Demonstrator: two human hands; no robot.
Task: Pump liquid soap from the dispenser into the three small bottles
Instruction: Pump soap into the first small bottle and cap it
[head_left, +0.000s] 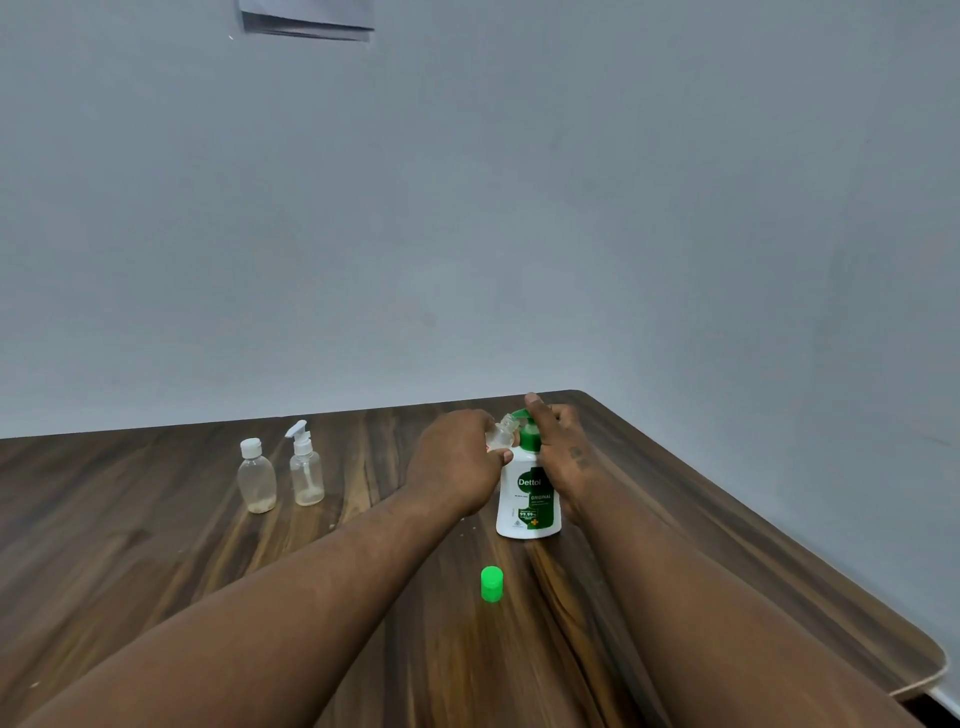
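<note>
We see two bare forearms reaching up from the bottom of the frame across a dark wood-grain table (156, 561).

Nearest, just below centre, a small bright green cap (491, 584) stands alone on the table between the arms.

Beyond it, right of centre, stands the soap dispenser (529, 501). It is a white bottle with a green pump top and a green-and-white label. We can read "Dettol" in white on a green badge, "ORIGINAL" under it, and "99.99%" lower down. The smaller print is too fine to read.

The left hand (457, 462) is curled around a small clear bottle (503, 434). It holds the bottle tilted, with the open neck up against the pump spout. Most of that bottle is hidden by the fingers.

The right hand (560, 441) sits at the right side of the pump. Its fingers are bent around the green pump head, and one digit is raised above it.

Left of centre, well apart from the hands, two more small clear bottles stand upright side by side. One is a rounded bottle with a white cap (256, 480). To its right is a spray bottle with a white nozzle (306, 475). Each shows a little pale residue at the bottom.

Behind the table rises a plain grey-blue wall. A sheet of paper (306, 23) hangs at the upper left of the frame, and any writing on it is unreadable.
</note>
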